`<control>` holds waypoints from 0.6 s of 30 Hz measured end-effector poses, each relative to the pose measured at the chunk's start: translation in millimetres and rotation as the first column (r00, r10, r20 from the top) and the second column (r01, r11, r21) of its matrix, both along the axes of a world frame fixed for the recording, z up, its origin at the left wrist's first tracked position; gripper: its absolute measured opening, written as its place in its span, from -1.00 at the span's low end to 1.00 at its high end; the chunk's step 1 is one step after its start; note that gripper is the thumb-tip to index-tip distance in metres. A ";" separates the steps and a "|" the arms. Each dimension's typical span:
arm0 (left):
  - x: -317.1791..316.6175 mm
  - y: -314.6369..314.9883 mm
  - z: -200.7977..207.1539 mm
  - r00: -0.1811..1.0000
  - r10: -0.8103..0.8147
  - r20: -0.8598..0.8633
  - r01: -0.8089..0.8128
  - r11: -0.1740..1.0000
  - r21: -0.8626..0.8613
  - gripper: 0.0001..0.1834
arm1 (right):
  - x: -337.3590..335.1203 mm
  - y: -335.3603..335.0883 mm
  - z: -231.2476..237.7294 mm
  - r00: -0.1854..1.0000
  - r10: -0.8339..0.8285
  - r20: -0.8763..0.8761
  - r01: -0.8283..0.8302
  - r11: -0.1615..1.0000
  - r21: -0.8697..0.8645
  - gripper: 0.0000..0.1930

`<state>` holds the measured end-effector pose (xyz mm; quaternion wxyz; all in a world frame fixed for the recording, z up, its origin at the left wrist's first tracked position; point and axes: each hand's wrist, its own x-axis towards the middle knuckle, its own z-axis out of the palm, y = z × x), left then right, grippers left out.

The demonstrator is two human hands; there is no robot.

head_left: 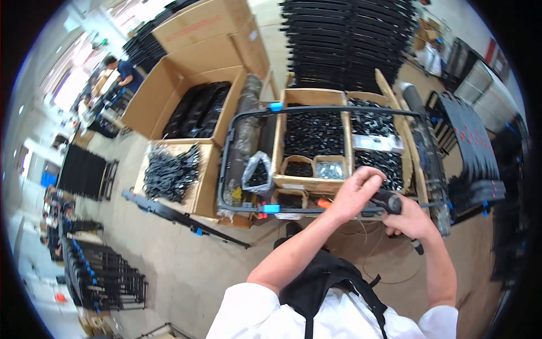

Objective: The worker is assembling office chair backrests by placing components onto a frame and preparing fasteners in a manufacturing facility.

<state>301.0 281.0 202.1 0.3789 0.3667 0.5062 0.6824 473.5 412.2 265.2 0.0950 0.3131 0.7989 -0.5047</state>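
A black tubular frame [333, 109] with blue pads lies level across the boxes in front of me. My right hand [411, 219] is wrapped round the handle of a black power driver [388, 201] at the frame's near right side. Just left of the driver's body, my left hand [357, 193] is closed over the near rail, its fingers curled together. What those fingers hold is hidden. An orange handle [324, 203] shows beside my left wrist.
Below the frame, a divided wooden box [278, 148] holds many small black and metal parts. Left of it are a cardboard box [148, 107] of black pieces and a heap of cables [169, 172]. Stacked black frames [347, 45] stand behind. Another person [129, 76] works at far left.
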 end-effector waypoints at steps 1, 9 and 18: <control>-24.4 -20.5 -2.4 0.970 0.145 -0.196 -0.154 0.988 -0.031 -0.72 | 4.2 1.4 -3.3 0.996 -0.087 -0.033 0.079 0.976 -0.202 -0.59; -261.7 -278.7 -171.8 0.150 0.437 -0.887 -0.989 0.062 -0.137 -0.43 | 1.0 -11.1 -42.9 0.943 -0.309 -0.128 0.265 0.924 -0.276 -0.54; -295.7 -291.6 -205.5 0.556 0.370 -0.744 -0.829 0.314 -0.463 -0.49 | -104.6 -22.7 -58.7 0.942 -0.311 -0.129 0.268 0.924 -0.272 -0.58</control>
